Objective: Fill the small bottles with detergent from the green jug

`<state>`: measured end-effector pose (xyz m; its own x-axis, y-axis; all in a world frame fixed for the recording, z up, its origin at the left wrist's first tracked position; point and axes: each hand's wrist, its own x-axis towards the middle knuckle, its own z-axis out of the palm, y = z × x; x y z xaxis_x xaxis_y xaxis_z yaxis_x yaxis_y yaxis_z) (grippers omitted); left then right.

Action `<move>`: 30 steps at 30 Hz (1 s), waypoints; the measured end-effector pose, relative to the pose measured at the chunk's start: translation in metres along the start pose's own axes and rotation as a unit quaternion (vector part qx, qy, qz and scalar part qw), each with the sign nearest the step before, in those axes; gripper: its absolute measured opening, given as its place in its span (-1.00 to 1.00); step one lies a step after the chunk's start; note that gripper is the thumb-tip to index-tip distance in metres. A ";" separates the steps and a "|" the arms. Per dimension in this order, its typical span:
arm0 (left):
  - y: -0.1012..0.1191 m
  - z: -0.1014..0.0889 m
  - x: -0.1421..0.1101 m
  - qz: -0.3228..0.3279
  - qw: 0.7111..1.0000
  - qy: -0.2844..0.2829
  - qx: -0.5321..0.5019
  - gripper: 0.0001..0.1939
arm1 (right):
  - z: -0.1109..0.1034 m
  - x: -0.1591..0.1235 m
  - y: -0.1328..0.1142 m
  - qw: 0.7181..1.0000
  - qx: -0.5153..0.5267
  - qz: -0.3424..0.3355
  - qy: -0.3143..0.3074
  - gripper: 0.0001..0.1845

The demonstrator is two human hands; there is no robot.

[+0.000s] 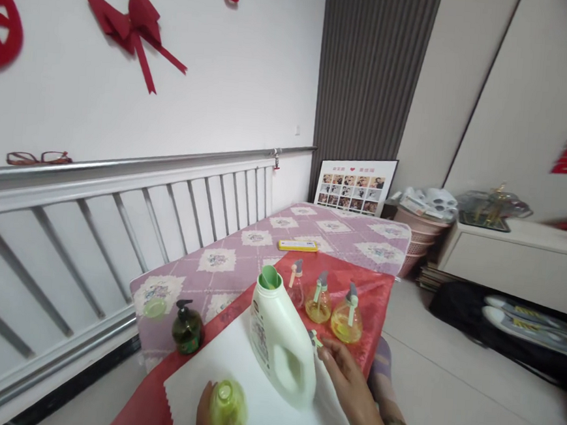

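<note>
My left hand [204, 410] is wrapped around a translucent green bottle [226, 408] whose neck has no top on it. At the fingertips of my right hand [344, 368] is a spray head [315, 339], pinched beside the jug; part of it is hidden. Between my hands a large pale green detergent jug [283, 343] stands uncapped, its green spout showing. Behind my right hand are three clear spray bottles: one [295, 289] looks nearly colourless, and two, a middle one [319, 304] and a right one [347, 319], hold yellow liquid.
A dark pump bottle [187, 329] and a light green cap [155, 307] sit at the left. White paper [223, 358] and red cloth [379, 298] cover part of the patterned table [307, 218]. A yellow-edged box [298, 246] lies further back. A white radiator [165, 223] borders the table.
</note>
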<state>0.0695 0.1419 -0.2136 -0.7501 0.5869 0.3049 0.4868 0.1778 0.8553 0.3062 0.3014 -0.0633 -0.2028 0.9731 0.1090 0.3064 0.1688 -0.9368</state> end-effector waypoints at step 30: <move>0.018 -0.009 0.002 0.043 0.999 -0.011 -0.014 -0.11 | -0.017 -0.013 -0.164 0.996 0.024 -0.045 -0.068 -0.60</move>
<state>0.0727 0.1390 -0.1936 -0.6960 0.6159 0.3692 0.5364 0.1041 0.8375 0.2741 0.2641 0.0947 -0.3527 0.9237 0.1494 0.2371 0.2427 -0.9407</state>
